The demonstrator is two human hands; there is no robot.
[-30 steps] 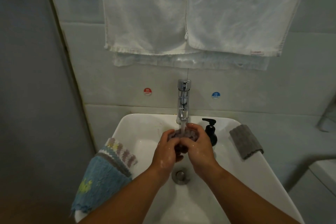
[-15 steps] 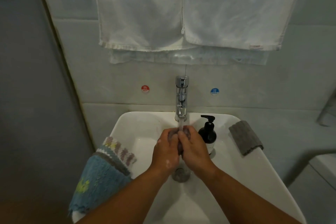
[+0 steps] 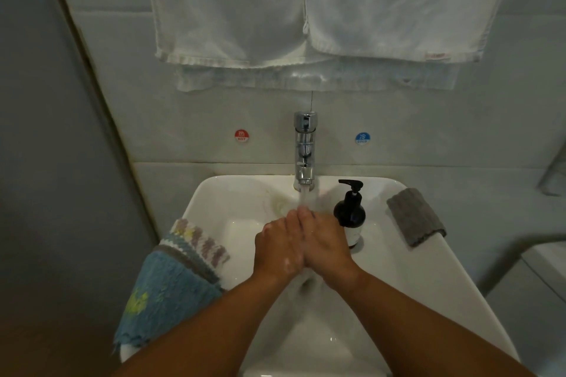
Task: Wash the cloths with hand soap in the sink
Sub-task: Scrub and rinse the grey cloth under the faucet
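The faucet (image 3: 304, 150) is standing at the back middle of the sink (image 3: 428, 285). The left hand (image 3: 277, 248) and right hand (image 3: 326, 243) are pressing together just in front of it, under its stream. The soap dispenser (image 3: 349, 214) is standing just right of the faucet, and the folded cloth (image 3: 415, 216) is lying farther right on the rim. Left of the faucet and nearer, the draped cloth (image 3: 171, 281) is hanging over the rim. Two towels (image 3: 232, 6) are hanging above the faucet.
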